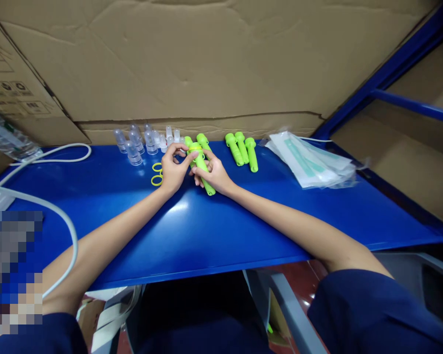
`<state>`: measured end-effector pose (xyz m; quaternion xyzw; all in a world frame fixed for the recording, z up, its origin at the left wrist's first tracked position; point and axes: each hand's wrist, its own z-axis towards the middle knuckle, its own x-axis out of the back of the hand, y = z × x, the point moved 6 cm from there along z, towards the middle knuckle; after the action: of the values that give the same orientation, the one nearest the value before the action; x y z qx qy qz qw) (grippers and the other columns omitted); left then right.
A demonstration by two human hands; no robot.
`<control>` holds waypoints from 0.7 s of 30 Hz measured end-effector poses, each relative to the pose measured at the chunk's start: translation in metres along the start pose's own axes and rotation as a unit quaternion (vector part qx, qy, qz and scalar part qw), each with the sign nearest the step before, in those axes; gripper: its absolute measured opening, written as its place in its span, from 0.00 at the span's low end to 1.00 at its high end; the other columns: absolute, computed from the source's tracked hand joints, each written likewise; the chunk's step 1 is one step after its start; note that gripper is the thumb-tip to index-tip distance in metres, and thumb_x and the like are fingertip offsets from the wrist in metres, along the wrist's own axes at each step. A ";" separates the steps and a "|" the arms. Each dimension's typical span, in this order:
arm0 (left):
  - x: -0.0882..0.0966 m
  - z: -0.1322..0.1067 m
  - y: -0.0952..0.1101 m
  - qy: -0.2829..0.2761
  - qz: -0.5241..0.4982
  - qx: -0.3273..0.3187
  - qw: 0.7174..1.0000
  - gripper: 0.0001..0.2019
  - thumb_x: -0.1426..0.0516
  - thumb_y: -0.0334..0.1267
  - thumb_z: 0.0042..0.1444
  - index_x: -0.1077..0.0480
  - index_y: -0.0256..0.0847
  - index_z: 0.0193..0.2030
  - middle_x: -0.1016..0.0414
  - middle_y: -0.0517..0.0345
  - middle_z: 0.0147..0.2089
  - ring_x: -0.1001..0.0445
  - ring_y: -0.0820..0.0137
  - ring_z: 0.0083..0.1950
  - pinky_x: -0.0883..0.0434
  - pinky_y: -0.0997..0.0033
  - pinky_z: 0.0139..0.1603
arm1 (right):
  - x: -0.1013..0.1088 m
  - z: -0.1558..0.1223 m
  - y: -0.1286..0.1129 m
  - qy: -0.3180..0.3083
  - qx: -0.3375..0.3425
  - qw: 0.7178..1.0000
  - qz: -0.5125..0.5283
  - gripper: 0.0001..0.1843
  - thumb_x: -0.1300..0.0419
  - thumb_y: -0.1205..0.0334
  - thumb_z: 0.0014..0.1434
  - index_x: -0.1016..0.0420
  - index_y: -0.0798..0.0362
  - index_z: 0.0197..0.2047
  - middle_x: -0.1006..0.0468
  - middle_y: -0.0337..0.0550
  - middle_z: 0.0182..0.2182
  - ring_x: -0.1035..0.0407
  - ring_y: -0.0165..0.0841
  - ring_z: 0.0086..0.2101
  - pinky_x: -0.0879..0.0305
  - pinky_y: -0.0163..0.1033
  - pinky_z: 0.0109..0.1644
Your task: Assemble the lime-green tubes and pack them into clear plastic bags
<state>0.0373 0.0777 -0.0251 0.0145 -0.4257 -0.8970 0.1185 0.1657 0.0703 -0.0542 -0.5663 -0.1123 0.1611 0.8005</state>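
Between both hands is a lime-green flashlight-shaped tube (207, 185), tilted with its wider head away from me. My left hand (176, 168) pinches the yellowish ring at that head. Around the body, my right hand (214, 173) is closed. Two yellow rings (157, 180) lie on the table left of my left hand. Just behind the hands are more green tubes (202, 140), partly hidden. Several clear plastic caps (134, 154) stand at the back left, and smaller whitish translucent pieces (168, 132) stand beside them. Right of my hands lie three green tubes (252, 155).
Flat plastic-wrapped packets (306, 162) lie on the right of the blue table (206, 246). A white cable (72, 231) loops over the left side, near a clear bottle (11, 135). Cardboard (191, 64) walls the back, and a blue frame (391, 64) rises at right.
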 end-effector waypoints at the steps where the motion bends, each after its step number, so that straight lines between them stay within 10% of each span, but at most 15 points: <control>1: 0.000 0.001 0.000 0.001 0.005 -0.001 1.000 0.18 0.33 0.54 0.51 0.29 0.43 0.37 0.25 0.59 0.37 0.28 0.73 0.35 0.37 0.72 0.31 | 0.000 0.000 0.001 -0.001 -0.001 1.000 0.007 0.35 0.33 0.55 0.54 0.49 0.49 0.57 0.25 0.29 0.26 0.31 0.26 0.17 0.35 0.30 0.16; 21: -0.004 0.006 0.002 -0.058 0.035 -0.019 0.998 0.20 0.36 0.58 0.55 0.30 0.44 0.40 0.27 0.61 0.37 0.34 0.75 0.31 0.36 0.72 0.32 | -0.001 -0.006 -0.013 0.041 0.029 0.999 -0.012 0.31 0.39 0.61 0.58 0.53 0.42 0.57 0.28 0.29 0.29 0.32 0.26 0.16 0.34 0.31 0.14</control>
<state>0.0406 0.0820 -0.0203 -0.0544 -0.4153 -0.8994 0.1251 0.1683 0.0606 -0.0435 -0.5474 -0.0815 0.1309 0.8226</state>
